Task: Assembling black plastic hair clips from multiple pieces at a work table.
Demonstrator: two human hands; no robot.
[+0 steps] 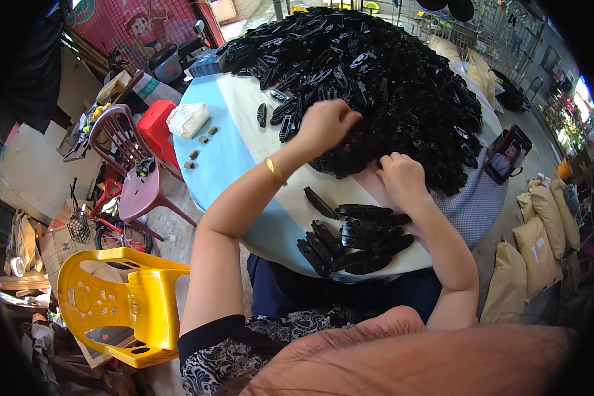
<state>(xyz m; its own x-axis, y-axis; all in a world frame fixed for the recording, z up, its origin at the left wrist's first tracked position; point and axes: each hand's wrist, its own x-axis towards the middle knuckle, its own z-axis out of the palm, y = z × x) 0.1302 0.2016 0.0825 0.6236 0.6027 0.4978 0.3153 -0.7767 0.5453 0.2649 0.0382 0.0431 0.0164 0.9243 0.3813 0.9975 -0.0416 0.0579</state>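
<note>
A big heap of small black elongated plastic pieces (389, 86), some with slotted frames, covers the far part of the round table. Over the heap's near left edge is my left hand (327, 129), its fingers curled together; whatever they hold, if anything, is hidden. My right hand (402, 177) rests at the heap's near edge with fingers bent down, and their tips are mostly out of sight. Closer to me lies a group of longer black plastic pieces (363, 231), stacked in short rows. One black piece (320, 202) lies slightly apart from them.
The table (231, 125) bears a white crumpled bag (188, 120), several small brown blocks (203, 140) and a blue box (206, 63). A phone (508, 155) stands at its right edge. Around it are a yellow chair (148, 310), a pink chair (143, 191) and brown sacks (538, 254).
</note>
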